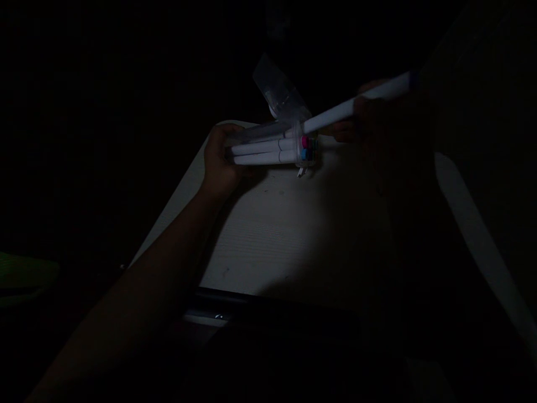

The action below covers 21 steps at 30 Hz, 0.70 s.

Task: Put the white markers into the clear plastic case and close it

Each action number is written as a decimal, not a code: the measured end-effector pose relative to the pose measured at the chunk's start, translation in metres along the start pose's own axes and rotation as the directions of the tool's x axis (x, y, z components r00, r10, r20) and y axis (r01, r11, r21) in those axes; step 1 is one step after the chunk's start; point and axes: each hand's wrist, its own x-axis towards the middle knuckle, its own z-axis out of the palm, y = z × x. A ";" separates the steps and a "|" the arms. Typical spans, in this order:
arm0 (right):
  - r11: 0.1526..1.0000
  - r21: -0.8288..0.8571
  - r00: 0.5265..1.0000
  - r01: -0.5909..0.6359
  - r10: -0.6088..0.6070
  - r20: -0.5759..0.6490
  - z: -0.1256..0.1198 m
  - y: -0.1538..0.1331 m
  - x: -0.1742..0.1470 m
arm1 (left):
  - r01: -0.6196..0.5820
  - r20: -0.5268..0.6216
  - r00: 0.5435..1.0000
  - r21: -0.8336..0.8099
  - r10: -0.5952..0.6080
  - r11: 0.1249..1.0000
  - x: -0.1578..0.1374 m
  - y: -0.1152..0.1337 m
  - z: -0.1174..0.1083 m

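Observation:
My left hand (pixel 222 159) is wrapped round the far-left end of a clear plastic marker case (pixel 298 146), which lies on its side above the table. Several white markers (pixel 262 150) are inside it, with pink, blue and teal ends showing at the open right end. The case's clear lid (pixel 279 89) is tilted up and back. Between the fingers of my right hand (pixel 369 112) is another white marker (pixel 331 116) with a dark blue end. Its lower left tip is at the case's mouth; whether it is inside I cannot tell.
Under my hands is a pale wood-grain table (pixel 260 229), with my right arm's shadow across it. A dark, glossy bar-like object (pixel 251 305) lies along its near edge. Something green (pixel 27 274) shows at the far left. The surroundings are very dark.

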 end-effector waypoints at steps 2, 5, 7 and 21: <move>0.993 0.102 0.998 -0.057 0.055 0.020 0.005 0.001 -0.004 | -0.016 -0.003 1.000 0.002 0.016 1.000 0.000 -0.001 -0.001; 0.979 0.174 0.994 -0.110 0.106 0.031 0.008 0.003 -0.007 | -0.006 0.000 1.000 -0.007 0.006 1.000 0.000 -0.002 -0.001; 0.992 0.105 0.997 -0.071 0.070 0.008 0.004 0.007 -0.005 | 0.009 0.008 1.000 -0.023 -0.009 1.000 0.001 -0.004 -0.001; 0.885 -0.462 0.996 0.061 -0.027 0.080 0.015 0.003 -0.012 | 0.010 -0.012 1.000 -0.030 -0.011 0.999 0.002 -0.008 0.001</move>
